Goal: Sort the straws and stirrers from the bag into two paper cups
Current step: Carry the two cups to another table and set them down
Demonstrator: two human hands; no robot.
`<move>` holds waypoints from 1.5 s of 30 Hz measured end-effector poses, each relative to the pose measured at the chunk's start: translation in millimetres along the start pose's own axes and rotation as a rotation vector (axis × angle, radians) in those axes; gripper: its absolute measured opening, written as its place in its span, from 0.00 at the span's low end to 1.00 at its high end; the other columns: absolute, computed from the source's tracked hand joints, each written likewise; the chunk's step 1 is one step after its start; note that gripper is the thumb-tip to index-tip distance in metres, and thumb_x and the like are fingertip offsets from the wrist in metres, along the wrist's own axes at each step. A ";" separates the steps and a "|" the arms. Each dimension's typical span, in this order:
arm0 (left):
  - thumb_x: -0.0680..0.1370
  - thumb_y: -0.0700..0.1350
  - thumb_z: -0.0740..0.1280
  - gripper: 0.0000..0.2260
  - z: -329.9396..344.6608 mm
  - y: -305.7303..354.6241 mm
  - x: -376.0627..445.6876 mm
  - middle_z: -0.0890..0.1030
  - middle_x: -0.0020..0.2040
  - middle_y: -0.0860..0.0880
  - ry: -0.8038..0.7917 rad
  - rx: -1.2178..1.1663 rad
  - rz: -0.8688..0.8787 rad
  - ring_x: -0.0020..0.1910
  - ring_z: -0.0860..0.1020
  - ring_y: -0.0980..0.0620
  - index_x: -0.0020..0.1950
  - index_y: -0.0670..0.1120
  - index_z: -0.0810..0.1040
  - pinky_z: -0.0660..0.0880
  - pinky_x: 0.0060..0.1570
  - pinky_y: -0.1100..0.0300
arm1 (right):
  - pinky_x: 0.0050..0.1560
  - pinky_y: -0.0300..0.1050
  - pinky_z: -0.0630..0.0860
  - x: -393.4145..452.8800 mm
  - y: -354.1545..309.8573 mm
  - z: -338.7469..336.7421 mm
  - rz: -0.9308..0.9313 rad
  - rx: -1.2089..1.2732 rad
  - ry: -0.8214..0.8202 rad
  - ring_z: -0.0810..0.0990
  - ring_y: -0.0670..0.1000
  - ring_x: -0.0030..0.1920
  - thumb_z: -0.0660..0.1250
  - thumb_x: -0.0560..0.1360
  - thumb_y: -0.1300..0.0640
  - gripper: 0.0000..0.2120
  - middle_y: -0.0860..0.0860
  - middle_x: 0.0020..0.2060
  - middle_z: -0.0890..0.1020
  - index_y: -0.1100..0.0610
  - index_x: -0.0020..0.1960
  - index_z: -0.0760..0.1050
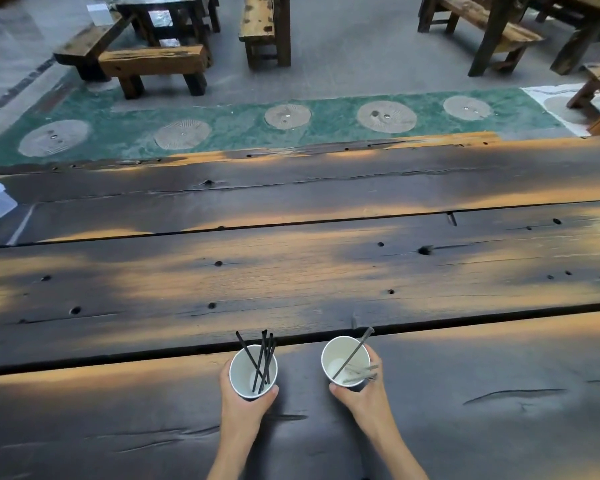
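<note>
My left hand (238,407) grips a white paper cup (253,372) holding thin black straws (262,360) on the near plank of the dark wooden table (291,271). Just right, my right hand (364,398) grips a second white paper cup (346,361) containing pale stirrers (361,373) and one grey stick.

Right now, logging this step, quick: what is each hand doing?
Left hand: closed around the left cup.
Right hand: closed around the right cup.
</note>
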State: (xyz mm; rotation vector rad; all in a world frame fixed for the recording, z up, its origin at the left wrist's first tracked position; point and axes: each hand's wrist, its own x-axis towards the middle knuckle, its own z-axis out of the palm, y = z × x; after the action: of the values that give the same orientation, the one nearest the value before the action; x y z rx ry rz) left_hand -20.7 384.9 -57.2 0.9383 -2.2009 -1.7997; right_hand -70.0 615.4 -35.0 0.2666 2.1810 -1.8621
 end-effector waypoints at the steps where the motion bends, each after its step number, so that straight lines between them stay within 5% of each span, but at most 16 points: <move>1: 0.59 0.39 0.81 0.37 0.1 1.6 0.5 0.80 0.60 0.41 0.005 0.006 -0.001 0.59 0.79 0.43 0.66 0.43 0.73 0.74 0.62 0.39 | 0.55 0.35 0.74 1.2 -0.8 0.4 0.006 0.014 0.009 0.79 0.43 0.58 0.78 0.59 0.59 0.37 0.47 0.60 0.78 0.43 0.63 0.67; 8: 0.59 0.42 0.83 0.36 2.5 11.2 15.7 0.81 0.59 0.42 0.040 0.004 -0.028 0.58 0.80 0.44 0.65 0.45 0.74 0.76 0.59 0.39 | 0.58 0.46 0.77 18.2 -7.9 2.2 0.015 0.040 0.032 0.80 0.47 0.56 0.79 0.62 0.61 0.36 0.49 0.58 0.79 0.38 0.60 0.65; 14: 0.62 0.33 0.81 0.35 17.1 70.0 50.2 0.81 0.58 0.47 0.065 -0.073 0.039 0.57 0.80 0.50 0.65 0.45 0.72 0.76 0.62 0.49 | 0.56 0.43 0.77 63.9 -41.9 15.0 -0.041 0.067 0.044 0.80 0.44 0.55 0.80 0.64 0.65 0.37 0.49 0.57 0.79 0.42 0.62 0.65; 19: 0.63 0.35 0.81 0.37 27.3 118.2 109.4 0.79 0.60 0.50 0.062 -0.098 0.091 0.58 0.78 0.54 0.68 0.47 0.69 0.74 0.60 0.56 | 0.50 0.34 0.77 128.2 -90.4 31.1 -0.112 0.107 0.034 0.81 0.42 0.51 0.79 0.64 0.69 0.36 0.51 0.56 0.81 0.50 0.65 0.68; 26: 0.65 0.35 0.79 0.35 45.5 168.4 204.7 0.76 0.57 0.57 0.079 -0.118 0.141 0.54 0.76 0.62 0.66 0.51 0.67 0.72 0.48 0.71 | 0.60 0.59 0.78 231.2 -145.3 49.5 -0.177 0.123 0.038 0.81 0.51 0.56 0.81 0.62 0.66 0.37 0.52 0.56 0.80 0.55 0.65 0.67; 31: 0.66 0.35 0.78 0.34 57.9 185.3 272.1 0.76 0.56 0.57 0.077 -0.140 0.174 0.54 0.76 0.61 0.66 0.50 0.67 0.72 0.41 0.76 | 0.51 0.43 0.81 299.2 -166.8 65.2 -0.202 0.151 0.025 0.80 0.49 0.57 0.78 0.65 0.68 0.35 0.53 0.58 0.79 0.57 0.67 0.65; 35: 0.66 0.37 0.78 0.35 67.2 187.4 324.3 0.75 0.61 0.52 0.078 -0.124 0.201 0.58 0.75 0.58 0.67 0.51 0.66 0.73 0.45 0.74 | 0.44 0.38 0.79 349.4 -168.3 78.1 -0.221 0.126 0.007 0.80 0.57 0.59 0.78 0.65 0.63 0.34 0.59 0.59 0.79 0.58 0.67 0.68; 39: 0.66 0.37 0.78 0.34 76.8 181.9 365.8 0.75 0.60 0.54 0.071 -0.111 0.196 0.57 0.75 0.63 0.66 0.52 0.66 0.72 0.52 0.69 | 0.60 0.54 0.79 389.9 -165.0 92.7 -0.220 0.113 0.033 0.80 0.53 0.60 0.80 0.62 0.57 0.37 0.55 0.60 0.79 0.53 0.66 0.66; 45: 0.65 0.42 0.79 0.36 91.3 166.0 410.3 0.75 0.60 0.56 0.028 -0.091 0.180 0.60 0.76 0.58 0.67 0.53 0.65 0.75 0.59 0.59 | 0.61 0.61 0.78 440.4 -151.2 103.0 -0.191 0.064 0.029 0.80 0.54 0.60 0.81 0.62 0.55 0.37 0.55 0.59 0.80 0.53 0.66 0.67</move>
State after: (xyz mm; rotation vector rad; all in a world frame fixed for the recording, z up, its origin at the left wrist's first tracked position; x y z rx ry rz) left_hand -451.9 250.9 -37.7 0.7174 -2.0928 -1.7757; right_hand -526.1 476.5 -46.0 0.1011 2.2374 -2.0432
